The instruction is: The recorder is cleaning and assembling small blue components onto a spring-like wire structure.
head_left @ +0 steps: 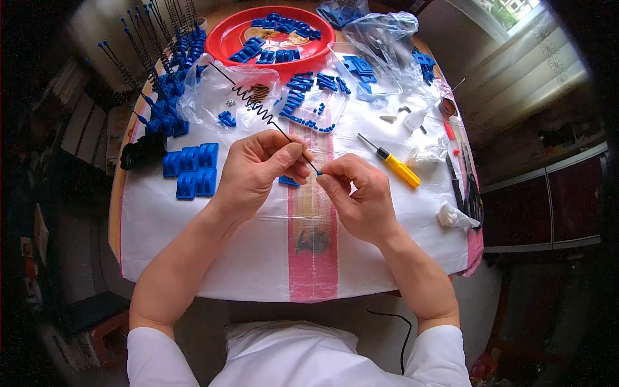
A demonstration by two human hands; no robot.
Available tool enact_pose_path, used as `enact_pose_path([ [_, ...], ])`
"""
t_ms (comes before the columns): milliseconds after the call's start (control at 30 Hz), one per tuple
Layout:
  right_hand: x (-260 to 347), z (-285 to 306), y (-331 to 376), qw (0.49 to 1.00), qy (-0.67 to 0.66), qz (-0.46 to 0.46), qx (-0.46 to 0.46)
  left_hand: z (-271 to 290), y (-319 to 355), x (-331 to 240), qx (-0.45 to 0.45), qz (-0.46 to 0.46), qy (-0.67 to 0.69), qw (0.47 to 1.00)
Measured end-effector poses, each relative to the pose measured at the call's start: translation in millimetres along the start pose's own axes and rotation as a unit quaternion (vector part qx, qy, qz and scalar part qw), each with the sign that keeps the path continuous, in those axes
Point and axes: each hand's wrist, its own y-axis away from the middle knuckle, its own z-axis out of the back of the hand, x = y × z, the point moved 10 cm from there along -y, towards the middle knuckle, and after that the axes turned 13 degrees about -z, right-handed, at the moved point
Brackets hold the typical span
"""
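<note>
My left hand (258,168) is closed on the straight part of a thin black wire rod (255,106), whose middle is wound into an open spiral. The rod slants from the upper left down to the lower right. At its lower end sits a small blue tip (319,173), pinched between thumb and forefinger of my right hand (361,200). Under the hands, a blue plastic piece (288,180) lies partly hidden on the white sheet. Left of my left hand, several blue curved plastic parts (188,171) lie in two rows.
A red basin (216,48) with blue parts stands at the back. Blue bases with upright spiral rods (161,58) crowd the far left. A clear tray (335,116) holds small blue pieces. Rightward lie a yellow-handled screwdriver (403,171) and a black-handled tool (474,200).
</note>
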Motion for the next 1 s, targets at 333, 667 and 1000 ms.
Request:
enact_pose_path([
  [333, -1, 1, 0, 1.0, 0.005, 0.001, -0.001, -3, -1, -4, 0.007, -0.013, -0.01, 1.0],
  [667, 0, 0, 0, 1.0, -0.014, 0.007, -0.009, -4, 0, -22, 0.004, -0.064, -0.073, 0.995],
  [1000, -2, -4, 0, 1.0, -0.015, 0.003, -0.004, -10, 3, -33, 0.008, -0.096, -0.102, 0.99],
])
